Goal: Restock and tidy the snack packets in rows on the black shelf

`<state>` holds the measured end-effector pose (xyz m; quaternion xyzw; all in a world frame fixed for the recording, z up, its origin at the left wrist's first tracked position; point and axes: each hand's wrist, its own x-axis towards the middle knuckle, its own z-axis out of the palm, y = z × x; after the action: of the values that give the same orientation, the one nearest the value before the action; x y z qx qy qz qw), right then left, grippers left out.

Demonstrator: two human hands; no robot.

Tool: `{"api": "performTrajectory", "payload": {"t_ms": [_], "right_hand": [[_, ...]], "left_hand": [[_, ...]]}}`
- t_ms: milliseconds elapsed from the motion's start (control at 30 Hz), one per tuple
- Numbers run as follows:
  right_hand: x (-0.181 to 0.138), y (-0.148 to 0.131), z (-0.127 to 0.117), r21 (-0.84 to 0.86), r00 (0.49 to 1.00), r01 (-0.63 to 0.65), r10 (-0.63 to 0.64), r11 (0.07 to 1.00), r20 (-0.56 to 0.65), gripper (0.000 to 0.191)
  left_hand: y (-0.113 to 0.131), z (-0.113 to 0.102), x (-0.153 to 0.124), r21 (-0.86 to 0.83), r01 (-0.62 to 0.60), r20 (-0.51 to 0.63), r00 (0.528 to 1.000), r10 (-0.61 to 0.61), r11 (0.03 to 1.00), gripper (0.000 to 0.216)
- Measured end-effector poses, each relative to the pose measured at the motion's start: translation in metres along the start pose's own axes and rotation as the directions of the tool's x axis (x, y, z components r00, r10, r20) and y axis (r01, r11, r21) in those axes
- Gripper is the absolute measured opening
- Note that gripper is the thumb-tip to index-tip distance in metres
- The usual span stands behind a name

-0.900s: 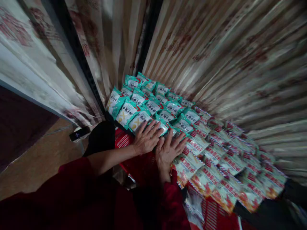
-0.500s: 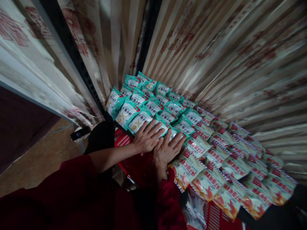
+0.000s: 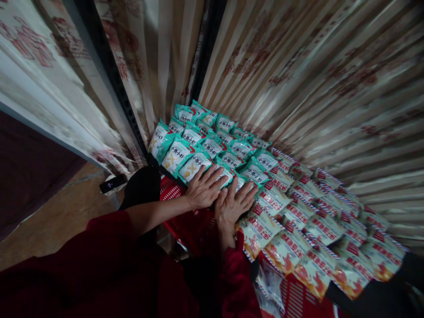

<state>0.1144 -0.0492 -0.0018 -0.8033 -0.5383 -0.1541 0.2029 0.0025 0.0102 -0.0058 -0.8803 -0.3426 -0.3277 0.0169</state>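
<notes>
Rows of teal-and-white snack packets [image 3: 176, 156] lean on one another across a dark shelf. My left hand [image 3: 205, 189] lies with fingers spread over the front-row packets, touching them. Beside it, thumbs close together, my right hand [image 3: 232, 203] rests flat with fingers apart on the front packets further right. Both hands partly cover the packets beneath. Right of my right hand stand rows of white packets [image 3: 288, 251] with red lettering and orange-red pictures.
Pleated patterned curtains [image 3: 281, 66] hang behind the shelf, with dark metal posts [image 3: 212, 44] between them. Below the shelf are a red basket [image 3: 172, 190] and another red basket [image 3: 298, 300]. A small black device [image 3: 113, 183] lies at the left.
The view has shifted slightly. Both hands stay on the front teal packets in nearly the same pose.
</notes>
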Motion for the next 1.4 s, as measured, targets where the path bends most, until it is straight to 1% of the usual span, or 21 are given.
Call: {"api": "performTrajectory", "payload": {"t_ms": [167, 300, 433, 600, 867, 933, 1033, 1167, 1267, 1400], "right_hand": [[0.001, 0.003, -0.002, -0.017, 0.999, -0.015, 0.014, 1.000, -0.042, 0.054], [0.001, 0.004, -0.002, -0.007, 0.999, -0.006, 0.006, 1.000, -0.048, 0.052], [0.001, 0.003, 0.001, 0.005, 1.000, 0.008, -0.008, 1.000, -0.024, 0.053], [0.002, 0.001, 0.005, -0.002, 1.000, -0.017, 0.017, 1.000, -0.002, 0.053], [0.003, 0.003, 0.005, 0.022, 1.000, -0.016, 0.016, 1.000, 0.004, 0.052], [0.003, 0.004, 0.002, 0.024, 1.000, -0.004, 0.004, 1.000, 0.007, 0.052], [0.003, 0.005, -0.005, 0.017, 1.000, 0.009, -0.008, 1.000, -0.025, 0.052], [0.004, 0.002, -0.010, 0.017, 0.999, 0.030, -0.029, 0.999, -0.039, 0.052], [0.004, 0.000, -0.008, 0.023, 0.999, 0.035, -0.034, 0.999, -0.027, 0.050], [0.004, -0.001, 0.000, 0.022, 1.000, 0.030, -0.030, 0.999, -0.009, 0.050]], "left_hand": [[0.004, -0.008, 0.004, 0.003, 0.008, -0.010, 1.000, -0.007, 1.000, 0.053], [0.008, -0.010, 0.009, 0.007, -0.016, -0.015, 1.000, 0.016, 1.000, 0.050], [0.005, -0.005, 0.011, 0.031, -0.012, -0.006, 1.000, 0.012, 0.999, 0.048], [0.002, 0.001, 0.010, 0.031, -0.023, 0.034, 0.999, 0.022, 0.999, 0.049], [0.003, 0.006, 0.009, 0.033, -0.003, 0.001, 1.000, 0.003, 0.999, 0.050], [0.003, 0.005, 0.009, 0.037, -0.007, -0.005, 1.000, 0.008, 0.999, 0.052], [0.006, -0.001, 0.008, 0.037, -0.016, -0.011, 1.000, 0.016, 0.999, 0.053], [0.008, -0.008, 0.008, 0.032, 0.014, -0.018, 1.000, -0.013, 0.999, 0.052], [0.005, -0.010, 0.007, 0.022, 0.041, -0.021, 0.999, -0.040, 0.999, 0.052], [0.000, -0.007, 0.007, 0.018, 0.050, -0.009, 0.999, -0.050, 0.999, 0.052]]}}
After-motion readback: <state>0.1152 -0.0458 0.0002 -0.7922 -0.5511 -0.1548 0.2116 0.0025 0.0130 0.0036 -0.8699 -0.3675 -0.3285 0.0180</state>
